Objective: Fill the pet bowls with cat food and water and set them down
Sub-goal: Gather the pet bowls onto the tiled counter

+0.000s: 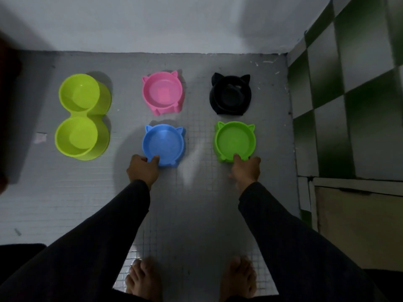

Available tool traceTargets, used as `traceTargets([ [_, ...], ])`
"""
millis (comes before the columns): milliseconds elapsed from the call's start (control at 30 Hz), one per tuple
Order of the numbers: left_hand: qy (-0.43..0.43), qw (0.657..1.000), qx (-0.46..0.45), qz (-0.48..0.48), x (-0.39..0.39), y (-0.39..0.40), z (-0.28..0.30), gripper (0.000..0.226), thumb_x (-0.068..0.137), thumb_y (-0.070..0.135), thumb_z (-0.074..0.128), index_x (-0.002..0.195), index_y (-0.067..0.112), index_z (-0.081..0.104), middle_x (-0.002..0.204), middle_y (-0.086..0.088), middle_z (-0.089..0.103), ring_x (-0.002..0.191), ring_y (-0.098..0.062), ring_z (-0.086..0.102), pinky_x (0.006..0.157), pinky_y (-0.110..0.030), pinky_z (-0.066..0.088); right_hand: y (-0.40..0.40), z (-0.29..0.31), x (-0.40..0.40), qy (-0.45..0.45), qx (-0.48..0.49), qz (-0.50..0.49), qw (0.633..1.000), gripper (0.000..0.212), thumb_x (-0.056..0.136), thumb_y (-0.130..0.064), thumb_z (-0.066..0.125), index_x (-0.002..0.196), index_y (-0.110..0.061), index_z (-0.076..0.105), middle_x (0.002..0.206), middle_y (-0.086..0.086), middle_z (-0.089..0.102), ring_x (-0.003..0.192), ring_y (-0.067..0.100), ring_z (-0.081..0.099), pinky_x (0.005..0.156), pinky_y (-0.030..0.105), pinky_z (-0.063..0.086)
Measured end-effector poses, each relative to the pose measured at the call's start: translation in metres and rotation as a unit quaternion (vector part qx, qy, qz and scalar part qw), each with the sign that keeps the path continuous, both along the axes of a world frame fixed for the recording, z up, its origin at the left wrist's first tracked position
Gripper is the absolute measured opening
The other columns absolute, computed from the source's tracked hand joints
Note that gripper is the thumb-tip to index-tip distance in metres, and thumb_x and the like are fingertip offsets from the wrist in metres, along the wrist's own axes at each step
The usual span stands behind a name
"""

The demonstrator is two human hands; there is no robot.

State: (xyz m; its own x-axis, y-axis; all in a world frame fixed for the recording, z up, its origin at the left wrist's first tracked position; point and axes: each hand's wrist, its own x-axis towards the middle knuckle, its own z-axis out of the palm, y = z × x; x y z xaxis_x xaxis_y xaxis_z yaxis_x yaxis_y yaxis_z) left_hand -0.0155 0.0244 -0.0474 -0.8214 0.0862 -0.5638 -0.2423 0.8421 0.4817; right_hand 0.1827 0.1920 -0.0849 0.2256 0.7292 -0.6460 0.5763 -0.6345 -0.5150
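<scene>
Head view: left hand [142,171] pinches near rim of blue bowl [163,144], right hand [246,170] pinches green bowl [234,142], both empty on tiled floor [196,203]; one-sided rim grips could tip bowls when lifted.

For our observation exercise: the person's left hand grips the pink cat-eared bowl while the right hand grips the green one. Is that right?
Not quite. The head view shows the left hand gripping the blue cat-eared bowl, not the pink cat-eared bowl behind it. The right hand does grip the green cat-eared bowl.
</scene>
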Motion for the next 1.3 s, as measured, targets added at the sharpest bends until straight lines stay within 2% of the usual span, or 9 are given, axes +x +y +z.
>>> traceTargets([
  [200,-0.014,0.999,-0.031,0.013,-0.011,0.004,-0.014,0.049,0.095,0.044,0.070,0.117,0.000,0.064,0.114,-0.015,0.069,0.101,-0.030,0.063,0.078,-0.036,0.043,0.010,-0.028,0.001,-0.025,0.014,-0.045,0.999,0.049,0.081,-0.044,0.071,0.103,-0.015,0.039,0.118,0.021,0.063,0.099,0.047,0.067,0.080,0.061,0.058],
  [467,-0.002,0.997,-0.079,-0.017,-0.016,0.010,-0.017,0.045,0.097,0.040,0.067,0.114,-0.001,0.066,0.108,-0.016,0.069,0.099,-0.032,0.064,0.076,-0.035,0.042,0.015,-0.041,0.000,-0.063,0.026,-0.030,0.997,0.042,0.078,-0.036,0.062,0.103,-0.015,0.036,0.114,0.025,0.060,0.087,0.048,0.068,0.071,0.061,0.060],
  [633,0.006,0.997,-0.074,-0.009,-0.018,0.008,-0.017,0.043,0.096,0.042,0.067,0.111,0.001,0.064,0.105,-0.014,0.069,0.096,-0.031,0.064,0.082,-0.041,0.053,0.011,-0.034,0.001,-0.076,0.035,-0.025,0.996,0.053,0.079,-0.039,0.062,0.119,-0.006,0.049,0.122,0.022,0.052,0.085,0.048,0.067,0.071,0.062,0.059],
  [767,0.016,0.997,-0.071,-0.028,-0.017,0.009,-0.014,0.041,0.095,0.039,0.067,0.107,0.000,0.064,0.105,-0.018,0.068,0.102,-0.038,0.066,0.086,-0.041,0.051,0.009,-0.055,0.007,-0.045,0.049,-0.048,0.997,0.053,0.067,-0.048,0.060,0.105,-0.014,0.048,0.114,0.019,0.054,0.086,0.047,0.066,0.072,0.063,0.058],
  [900,0.024,0.999,-0.045,0.000,-0.012,0.010,-0.010,0.032,0.093,0.035,0.069,0.098,0.004,0.061,0.094,-0.014,0.064,0.091,-0.033,0.063,0.075,-0.039,0.048,0.007,-0.054,0.008,-0.030,0.041,-0.060,0.997,0.042,0.061,-0.053,0.059,0.087,-0.030,0.035,0.104,0.015,0.059,0.086,0.044,0.067,0.070,0.062,0.059],
  [1000,0.018,0.999,-0.004,0.041,-0.010,0.009,-0.003,0.034,0.090,0.034,0.072,0.100,0.003,0.061,0.096,-0.013,0.064,0.089,-0.031,0.062,0.075,-0.038,0.050,0.000,-0.017,-0.004,0.004,0.041,-0.092,0.995,0.038,0.072,-0.041,0.065,0.095,-0.023,0.040,0.095,0.005,0.055,0.093,0.043,0.067,0.072,0.061,0.059],
  [1100,-0.024,0.991,0.068,0.111,-0.008,0.004,-0.005,0.040,0.075,0.038,0.077,0.094,0.008,0.059,0.095,-0.011,0.066,0.089,-0.034,0.069,0.077,-0.050,0.063,-0.007,0.011,-0.013,0.053,0.032,-0.157,0.986,0.034,0.084,-0.025,0.069,0.104,-0.013,0.044,0.097,0.005,0.051,0.090,0.036,0.066,0.068,0.057,0.062],
  [1200,-0.075,0.970,0.156,0.172,-0.005,0.002,-0.001,0.053,0.073,0.031,0.080,0.110,0.002,0.057,0.107,-0.015,0.065,0.096,-0.035,0.072,0.065,-0.051,0.065,-0.014,0.027,-0.017,0.154,0.009,-0.231,0.960,0.031,0.088,-0.009,0.068,0.104,-0.010,0.041,0.104,0.009,0.050,0.080,0.024,0.061,0.059,0.052,0.062],
  [1300,-0.108,0.950,0.219,0.195,0.004,0.007,0.019,0.046,0.090,0.014,0.076,0.127,0.011,0.048,0.117,-0.009,0.056,0.101,-0.029,0.067,0.074,-0.051,0.065,-0.024,0.042,-0.020,0.192,0.000,-0.244,0.951,0.037,0.086,-0.003,0.067,0.115,-0.010,0.046,0.119,0.016,0.051,0.090,0.030,0.063,0.052,0.042,0.060],
])
